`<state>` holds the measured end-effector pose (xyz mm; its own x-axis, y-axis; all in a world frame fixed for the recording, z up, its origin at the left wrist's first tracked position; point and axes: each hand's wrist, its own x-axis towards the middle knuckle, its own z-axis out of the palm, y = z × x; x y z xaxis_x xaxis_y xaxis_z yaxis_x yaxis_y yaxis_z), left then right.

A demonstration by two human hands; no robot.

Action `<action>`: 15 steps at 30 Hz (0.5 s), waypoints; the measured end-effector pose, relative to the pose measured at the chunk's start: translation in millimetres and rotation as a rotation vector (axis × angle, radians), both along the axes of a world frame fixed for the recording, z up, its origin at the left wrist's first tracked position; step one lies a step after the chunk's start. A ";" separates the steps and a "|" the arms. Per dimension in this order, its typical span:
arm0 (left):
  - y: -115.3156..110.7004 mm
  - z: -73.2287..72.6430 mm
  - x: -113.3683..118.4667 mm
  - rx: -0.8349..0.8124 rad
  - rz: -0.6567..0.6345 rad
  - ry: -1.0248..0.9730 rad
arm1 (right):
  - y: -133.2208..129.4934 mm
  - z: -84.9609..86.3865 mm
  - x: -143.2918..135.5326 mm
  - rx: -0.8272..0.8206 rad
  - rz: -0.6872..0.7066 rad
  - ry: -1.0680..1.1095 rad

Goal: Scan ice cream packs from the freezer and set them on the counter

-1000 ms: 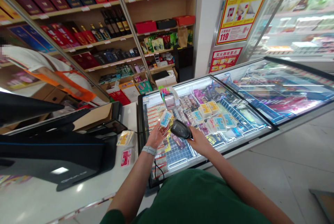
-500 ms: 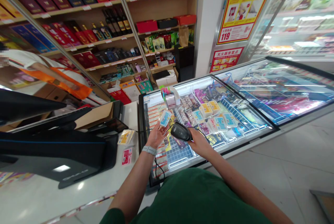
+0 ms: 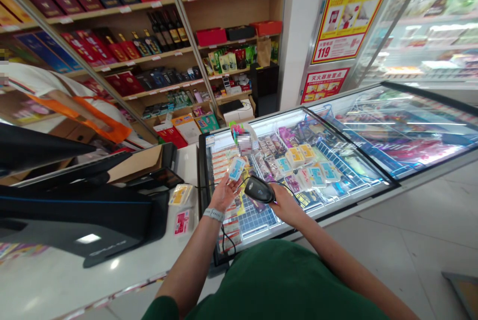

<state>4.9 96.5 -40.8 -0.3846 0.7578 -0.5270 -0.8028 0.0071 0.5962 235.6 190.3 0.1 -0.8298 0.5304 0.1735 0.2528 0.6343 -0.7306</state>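
My left hand (image 3: pixel 224 193) holds a small clear plastic pack with a blue-and-white label (image 3: pixel 236 168), tilted up on its fingers. A black barcode scanner (image 3: pixel 259 189) is gripped in my right hand (image 3: pixel 283 202), its head close to the pack and a thin dark cable trailing from it. Both hands are above a glass-topped freezer (image 3: pixel 257 220). Several similar packs lie to the right on the glass, among them yellow packs (image 3: pixel 299 155) and blue packs (image 3: pixel 322 174). Two stacks of packs, one with a yellow label (image 3: pixel 181 194) and one with a pink label (image 3: pixel 181 222), sit on the counter to the left.
A black checkout terminal (image 3: pixel 112 220) stands on the white counter (image 3: pixel 130 275) at left. Behind it a person in an orange apron (image 3: pixel 89 116) is at work. Shelves with boxes and bottles (image 3: pixel 164 31) line the back wall. A fridge with shelves (image 3: pixel 429 36) is at the right.
Almost nothing differs. My hands, the pack and the scanner keep their places, while the co-worker at left has shifted slightly.
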 end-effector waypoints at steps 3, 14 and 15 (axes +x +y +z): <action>-1.8 1.6 0.3 0.005 0.007 0.005 | 0.1 1.7 -0.2 -0.011 -0.014 0.024; -46.8 4.8 -0.7 -0.016 0.139 0.223 | -0.7 2.3 0.9 -0.039 -0.017 -0.006; -54.4 3.8 -1.7 -0.032 0.163 0.269 | -0.8 2.1 0.8 -0.038 -0.018 -0.012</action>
